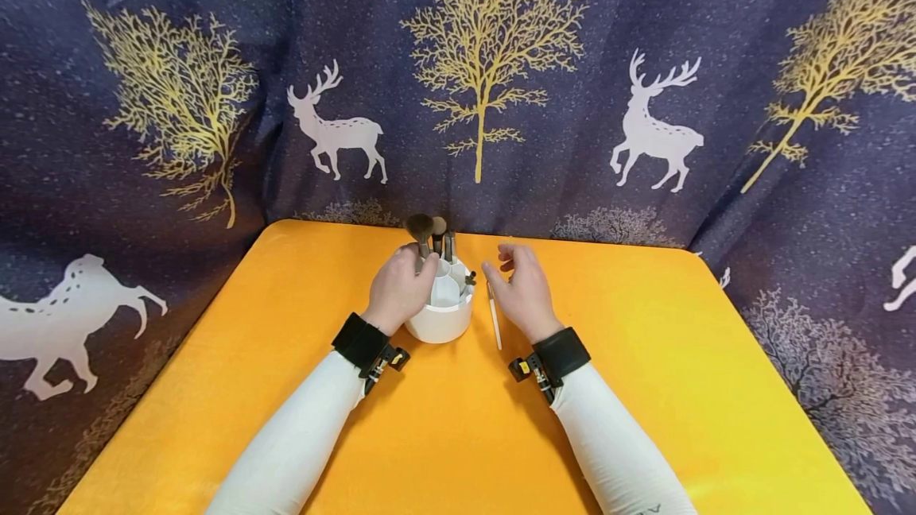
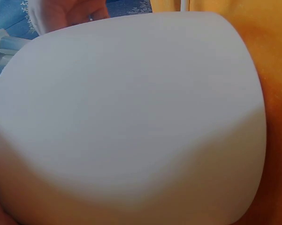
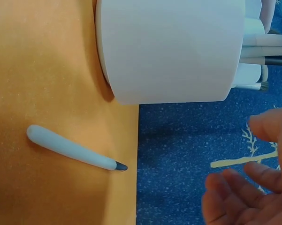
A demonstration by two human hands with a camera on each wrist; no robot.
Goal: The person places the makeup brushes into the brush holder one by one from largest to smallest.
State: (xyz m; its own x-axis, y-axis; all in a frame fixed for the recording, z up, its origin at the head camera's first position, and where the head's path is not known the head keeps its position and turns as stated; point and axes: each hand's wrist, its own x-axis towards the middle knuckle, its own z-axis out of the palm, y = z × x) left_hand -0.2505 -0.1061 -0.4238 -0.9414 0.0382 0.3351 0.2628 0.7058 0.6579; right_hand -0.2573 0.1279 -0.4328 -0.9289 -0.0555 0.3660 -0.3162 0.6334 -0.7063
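In the head view a round white makeup brush holder (image 1: 438, 324) with several compartments stands on the table. My left hand (image 1: 402, 286) grips its left side, the thumb over the rim and the other fingers mostly hidden. Makeup brushes (image 1: 438, 235) with dark and tan bristles stick up at the back of the holder. My right hand (image 1: 524, 289) hovers to the right of it, fingers loosely bent and holding nothing. Below that hand a slim makeup brush (image 3: 75, 151), with a white handle and dark tip, lies on the table. The holder's white wall (image 2: 131, 103) fills most of the left wrist view.
An orange-yellow cloth (image 1: 429, 435) covers the table. Behind it hangs a dark blue curtain (image 1: 529, 197) printed with white deer and gold trees. A small dark-tipped item (image 1: 470, 278) pokes out at the holder's right rim. Both wrists wear black straps with small cameras.
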